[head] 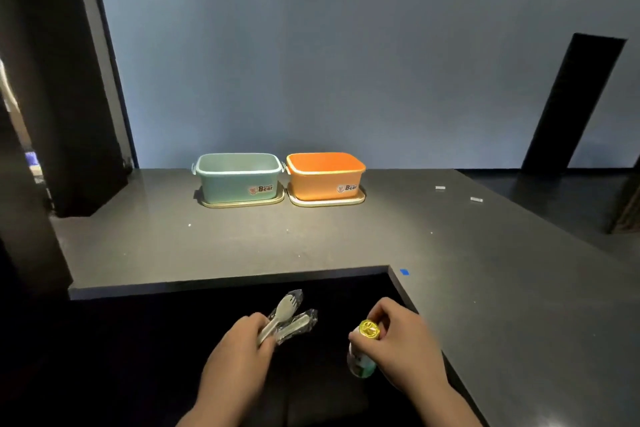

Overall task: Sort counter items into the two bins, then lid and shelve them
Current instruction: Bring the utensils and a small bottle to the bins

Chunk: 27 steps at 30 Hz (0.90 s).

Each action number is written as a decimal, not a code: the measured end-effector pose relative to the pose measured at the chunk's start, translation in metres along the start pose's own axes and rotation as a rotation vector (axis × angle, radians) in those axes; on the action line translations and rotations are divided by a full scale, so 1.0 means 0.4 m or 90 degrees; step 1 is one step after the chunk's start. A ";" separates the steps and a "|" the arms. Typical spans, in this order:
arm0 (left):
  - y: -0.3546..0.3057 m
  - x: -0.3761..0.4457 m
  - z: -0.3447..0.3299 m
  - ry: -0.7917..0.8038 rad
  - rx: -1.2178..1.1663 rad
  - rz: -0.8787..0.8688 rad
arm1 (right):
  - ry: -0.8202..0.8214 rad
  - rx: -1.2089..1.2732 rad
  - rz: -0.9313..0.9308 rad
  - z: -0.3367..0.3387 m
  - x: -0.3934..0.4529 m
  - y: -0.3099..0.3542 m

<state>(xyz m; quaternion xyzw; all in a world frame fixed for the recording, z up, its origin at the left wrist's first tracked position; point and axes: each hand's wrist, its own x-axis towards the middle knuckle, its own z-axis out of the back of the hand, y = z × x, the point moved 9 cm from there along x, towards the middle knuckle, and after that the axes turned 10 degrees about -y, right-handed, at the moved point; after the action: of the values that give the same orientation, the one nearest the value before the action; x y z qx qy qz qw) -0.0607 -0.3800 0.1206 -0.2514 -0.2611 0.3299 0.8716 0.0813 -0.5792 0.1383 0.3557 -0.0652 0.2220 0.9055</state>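
1. Bins: 2 open bins side by side at the back of the dark table (346, 236), close to the pale wall (346, 45). Green bin (238, 177) is the landmark here.
2. Orange bin (325, 177) just right of the green bin, near rims almost touching; cannot tell if they actually touch.
3. Each bin stands upright on a flat lid: beige lid (242, 202) under the green bin, white lid (326, 201) under the orange bin. Both bins carry a "Bear" sticker on the front wall.
4. Both bins look empty from this angle; floors only partly visible.
5. Left hand (239, 350) well in front of the green bin, off the table's front edge, over the dark cut-out. Fingers curled around 2 wrapped utensils.
6. Spork (282, 314) in clear wrap, tines pointing up toward the green bin; second wrapped utensil (298, 324) crosses beside it, type unclear.
7. Right hand (401, 343) in front of and right of the green bin, roughly below the orange bin, also off the table edge. Fingers and thumb pinch the top of a small bottle (362, 360).
8. Bottle has a gold foil cap (369, 329), tilted toward the camera, white and green body below; label unreadable.
9. Blue tape mark (404, 272) on the table at the cut-out corner, front right of the green bin.
10. 2 small pale scraps (440, 187) on the table far right of the green bin; too small to identify.
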 end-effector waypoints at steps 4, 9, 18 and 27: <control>0.015 0.207 -0.023 0.001 -0.007 -0.016 | -0.073 0.045 -0.014 -0.047 0.162 0.026; 0.025 0.380 -0.134 0.035 -0.051 -0.010 | -0.088 0.038 -0.003 -0.126 0.355 0.024; 0.005 0.768 -0.306 -0.011 -0.066 0.046 | -0.045 0.068 0.045 -0.273 0.815 0.012; -0.071 1.111 -0.403 -0.100 -0.126 0.050 | -0.129 0.150 0.071 -0.294 1.243 0.000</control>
<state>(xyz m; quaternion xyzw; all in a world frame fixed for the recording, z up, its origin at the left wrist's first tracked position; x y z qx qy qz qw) 0.3392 -0.1274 0.1478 -0.3199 -0.3499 0.3549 0.8058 0.5208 -0.3232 0.1887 0.4757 -0.1495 0.2408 0.8327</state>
